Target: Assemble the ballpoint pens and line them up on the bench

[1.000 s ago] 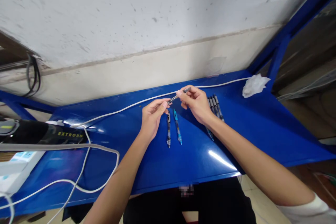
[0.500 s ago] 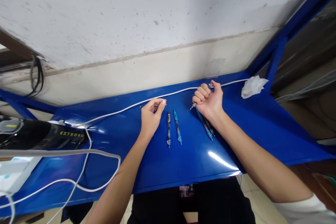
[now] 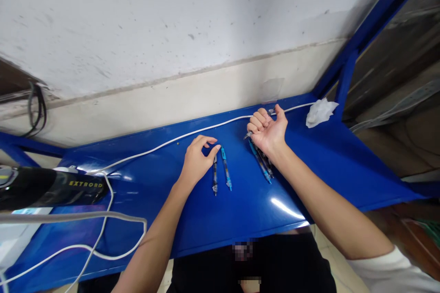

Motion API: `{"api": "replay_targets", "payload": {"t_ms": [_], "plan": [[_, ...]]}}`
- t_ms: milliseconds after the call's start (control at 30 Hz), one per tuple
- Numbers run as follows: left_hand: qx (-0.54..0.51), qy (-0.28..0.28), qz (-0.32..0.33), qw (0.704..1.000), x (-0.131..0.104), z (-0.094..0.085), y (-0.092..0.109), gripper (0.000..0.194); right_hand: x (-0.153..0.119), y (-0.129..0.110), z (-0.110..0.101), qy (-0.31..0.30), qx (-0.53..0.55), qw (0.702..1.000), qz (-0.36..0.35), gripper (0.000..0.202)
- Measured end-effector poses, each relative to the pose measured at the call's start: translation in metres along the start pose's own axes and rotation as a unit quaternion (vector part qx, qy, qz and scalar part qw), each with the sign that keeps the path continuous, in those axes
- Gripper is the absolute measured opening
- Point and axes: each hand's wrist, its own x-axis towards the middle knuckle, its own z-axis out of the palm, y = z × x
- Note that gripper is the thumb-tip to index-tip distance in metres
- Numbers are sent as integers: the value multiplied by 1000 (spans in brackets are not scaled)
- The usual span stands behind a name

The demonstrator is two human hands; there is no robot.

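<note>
White slv, blk trousers (image 3: 288, 261)

Held pen (image 3: 248, 135) clasped in right hand (image 3: 268, 131), ends exposed. Dark pen (image 3: 215, 177) and blue pen (image 3: 226, 168) lie flat, apart; pen bunch (image 3: 263, 165) lies at right.

Crumpled white tissue (image 3: 321, 112) beside 1 white cable (image 3: 182, 137) near the wall (image 3: 165, 100).

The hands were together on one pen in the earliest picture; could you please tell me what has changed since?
The left hand let go and moved toward the grey pen. The right hand kept the held pen, moved right and turned palm up. The white wad stayed put.
</note>
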Motion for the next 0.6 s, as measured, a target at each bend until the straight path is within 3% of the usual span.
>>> {"api": "replay_targets", "payload": {"t_ms": [167, 600], "plan": [[49, -24, 7, 998, -1, 0, 2, 12, -2, 0, 5, 21, 74, 997, 23, 54], [84, -57, 21, 995, -6, -4, 4, 24, -4, 2, 8, 20, -13, 1000, 18, 55]]}}
